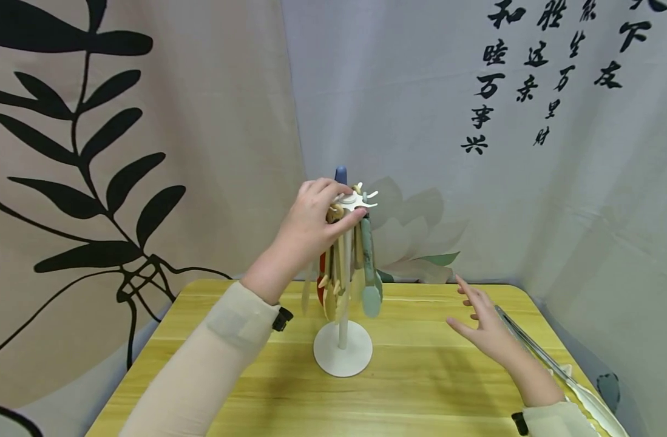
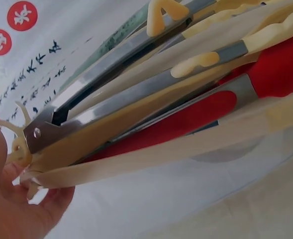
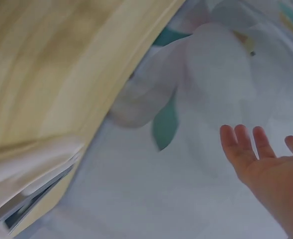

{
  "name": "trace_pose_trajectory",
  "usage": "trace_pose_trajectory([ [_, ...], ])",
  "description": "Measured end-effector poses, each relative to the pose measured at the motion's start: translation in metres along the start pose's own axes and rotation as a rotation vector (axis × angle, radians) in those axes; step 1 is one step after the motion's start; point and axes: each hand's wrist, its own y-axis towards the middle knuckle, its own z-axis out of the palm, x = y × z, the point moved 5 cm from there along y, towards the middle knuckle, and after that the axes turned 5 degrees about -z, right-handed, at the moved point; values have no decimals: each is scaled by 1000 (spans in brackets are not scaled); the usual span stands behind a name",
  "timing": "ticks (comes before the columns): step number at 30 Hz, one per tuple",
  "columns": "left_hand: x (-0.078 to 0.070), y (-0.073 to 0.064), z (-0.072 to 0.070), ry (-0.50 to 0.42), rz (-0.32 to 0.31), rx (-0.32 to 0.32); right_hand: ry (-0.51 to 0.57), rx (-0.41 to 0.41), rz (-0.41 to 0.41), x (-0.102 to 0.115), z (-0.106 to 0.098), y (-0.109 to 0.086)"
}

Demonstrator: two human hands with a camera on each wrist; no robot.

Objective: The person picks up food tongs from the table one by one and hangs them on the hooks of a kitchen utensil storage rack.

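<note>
A white utensil stand (image 1: 343,350) with a round base stands on the table, kitchen tools hanging from its hooked top. My left hand (image 1: 318,209) grips that top, fingers over the far side and thumb along the near side. Below the hand hang metal tongs (image 2: 136,94) with cream tips, red-tipped tongs (image 2: 181,124) and a green-handled tool (image 1: 368,249). My right hand (image 1: 488,328) hovers over the table's right side, fingers spread and holding nothing. Close beside it, metal tongs with cream heads (image 1: 551,364) lie along the right edge.
The wooden table (image 1: 246,364) ends at a hanging cloth (image 1: 409,121) with printed leaves and writing, which closes off the back and both sides. In the right wrist view, the tongs (image 3: 27,174) lie near the table's edge.
</note>
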Motion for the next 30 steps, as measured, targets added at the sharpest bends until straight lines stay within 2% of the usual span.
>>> trace_pose_trajectory([
  [6, 3, 0, 1, -85, 49, 30, -100, 59, 90, -30, -18, -20],
  [10, 5, 0, 0, -109, 83, 33, -197, 118, 159, -46, -29, -30],
  [14, 7, 0, -1, -114, 90, 50, -258, 164, 204, -62, -34, -37],
  [21, 7, 1, -1, -115, 76, 55, -337, 263, 274, -88, -31, -51],
  [30, 7, 0, -2, -94, 53, 43, -342, 408, 421, -115, -20, -61],
])
